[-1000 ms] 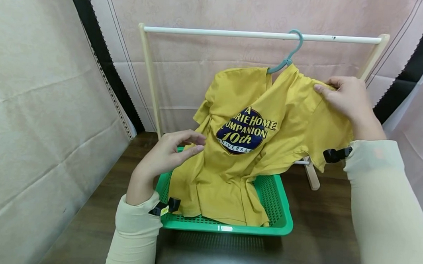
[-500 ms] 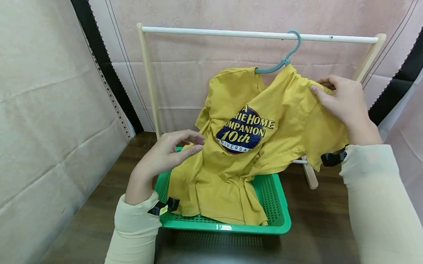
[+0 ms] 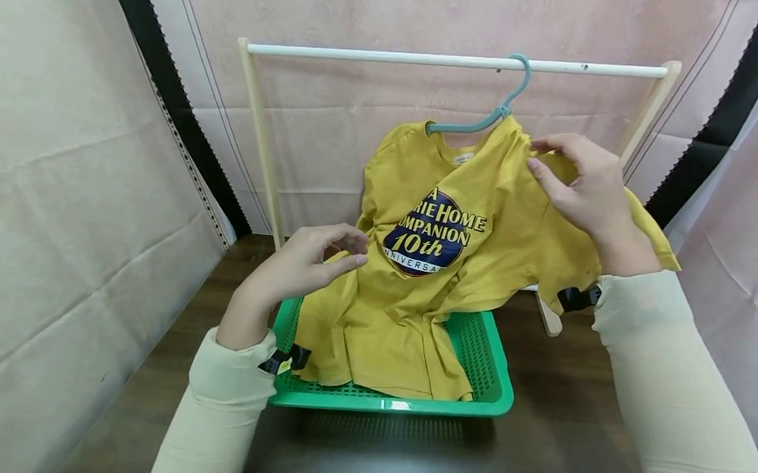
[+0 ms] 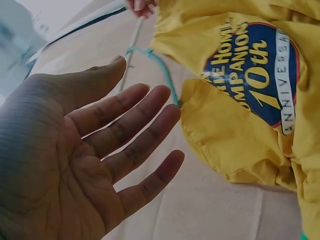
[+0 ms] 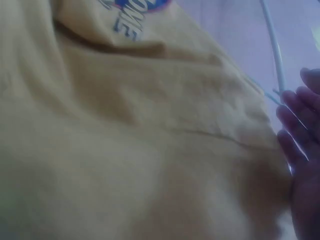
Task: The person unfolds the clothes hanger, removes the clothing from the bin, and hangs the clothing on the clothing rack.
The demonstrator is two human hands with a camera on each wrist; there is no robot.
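Observation:
A yellow T-shirt (image 3: 408,302) with a dark blue round print hangs from a light blue hanger (image 3: 465,128), its hem reaching down into a green basket (image 3: 383,404). The hanger's hook is over a white rod, and one arm of the hanger shows across the neckline above the collar label (image 3: 463,158). My right hand (image 3: 590,187) is at the shirt's right shoulder, thumb apart from the fingers; the right wrist view has its fingers (image 5: 292,112) extended along the cloth edge. My left hand (image 3: 307,261), fingers spread in the left wrist view, hovers left of the shirt without holding anything.
The rack's white rod (image 3: 375,55) runs across the back between cream side posts (image 3: 261,123). A rack foot (image 3: 548,318) shows behind the shirt on the right. The basket stands on a dark wooden table (image 3: 367,454), with pale cloth walls (image 3: 54,176) around.
My right hand has moved left along the shoulder and loosened from the cloth. The neckline has opened, showing the label and more of the hanger. The left hand stays almost in place.

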